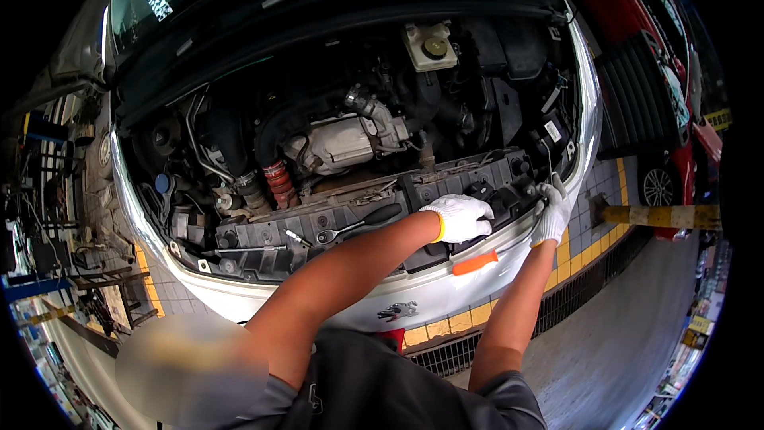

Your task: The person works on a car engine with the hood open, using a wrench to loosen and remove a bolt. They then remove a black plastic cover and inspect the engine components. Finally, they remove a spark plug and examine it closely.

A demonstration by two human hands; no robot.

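Observation:
Both my hands wear white knit gloves. My left hand [463, 219] reaches over the front edge of a car's engine bay, palm down on the black front panel [263, 232], its fingers curled; what lies under them is hidden. My right hand [551, 213] is at the right end of that panel, beside the headlamp corner, fingers bent and closed together. Whatever it holds is too small to make out. Left of my left hand a ratchet [346, 229] with a black handle lies on the panel. An orange tool handle [475, 263] rests on the white front edge below my left hand.
A thin metal bar [251, 249] and a small white-tipped piece [298, 237] lie on the panel's left. Behind it are a red ribbed hose [278, 183], a metal engine part [342, 146] and a fluid reservoir [431, 48]. A yellow-striped post [660, 216] and red car [676, 159] stand right.

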